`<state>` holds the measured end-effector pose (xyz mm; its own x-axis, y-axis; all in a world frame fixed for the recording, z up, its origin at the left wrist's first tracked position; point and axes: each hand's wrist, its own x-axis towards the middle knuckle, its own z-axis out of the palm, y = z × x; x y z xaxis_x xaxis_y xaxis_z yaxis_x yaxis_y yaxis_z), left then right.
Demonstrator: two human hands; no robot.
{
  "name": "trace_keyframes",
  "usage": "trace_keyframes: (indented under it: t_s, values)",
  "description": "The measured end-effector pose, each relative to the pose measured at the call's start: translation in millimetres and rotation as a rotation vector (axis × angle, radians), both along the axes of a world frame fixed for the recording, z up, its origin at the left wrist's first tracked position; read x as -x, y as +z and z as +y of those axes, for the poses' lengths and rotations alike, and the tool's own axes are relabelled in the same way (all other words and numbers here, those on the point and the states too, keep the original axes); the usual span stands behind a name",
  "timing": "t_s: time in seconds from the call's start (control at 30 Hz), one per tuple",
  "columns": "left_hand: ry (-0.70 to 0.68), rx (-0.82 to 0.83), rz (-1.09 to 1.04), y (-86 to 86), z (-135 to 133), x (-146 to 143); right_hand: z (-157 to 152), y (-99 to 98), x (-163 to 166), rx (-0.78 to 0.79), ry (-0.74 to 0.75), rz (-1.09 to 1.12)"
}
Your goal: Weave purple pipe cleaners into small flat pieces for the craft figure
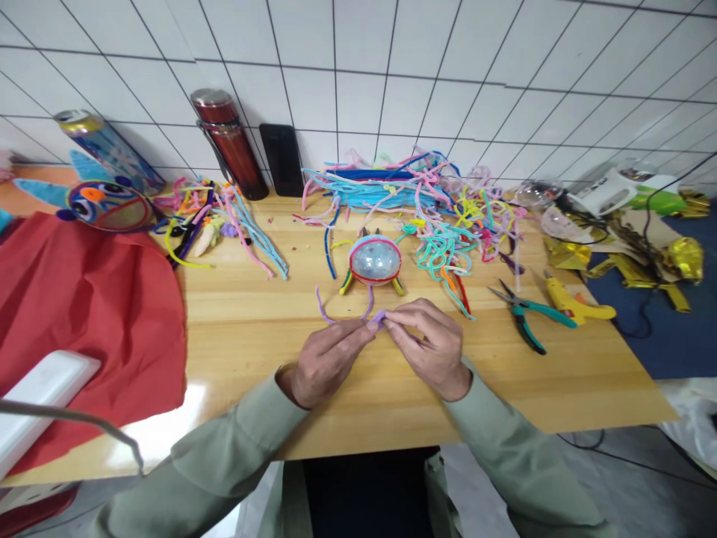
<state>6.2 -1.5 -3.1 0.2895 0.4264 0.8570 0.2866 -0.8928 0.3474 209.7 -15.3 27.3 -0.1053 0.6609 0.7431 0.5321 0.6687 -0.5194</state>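
Between my fingertips is a purple pipe cleaner (379,318), bunched or coiled at one end, with loose lengths curving away to the upper left. My left hand (331,359) pinches it from the left. From the right, my right hand (429,344) pinches the same purple bunch, its other fingers curled. Just beyond my hands stands a small figure with a clear ball (375,261), rimmed in red and light blue, on green and yellow legs. My fingers partly hide the purple bunch.
Tangled pipe cleaners (442,246) and a blue bundle (386,190) lie behind. Pliers (520,310) and a yellow glue gun (576,299) are at right. A red cloth (128,321), thermos (232,146), phone (281,161), can (112,149) and decorated ball (112,205) are left.
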Motion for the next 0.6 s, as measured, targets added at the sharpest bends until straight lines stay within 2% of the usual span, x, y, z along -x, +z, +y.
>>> trace_keyframes:
  t_s: [0.3,0.6]
  values:
    - [-0.003,0.038,0.005,-2.3,-1.1,2.4,-6.2,4.5,2.1,-0.091,-0.07,-0.083]
    - [0.024,0.023,0.005,0.2,-0.3,0.8,-5.5,3.7,1.7,-0.104,-0.08,-0.099]
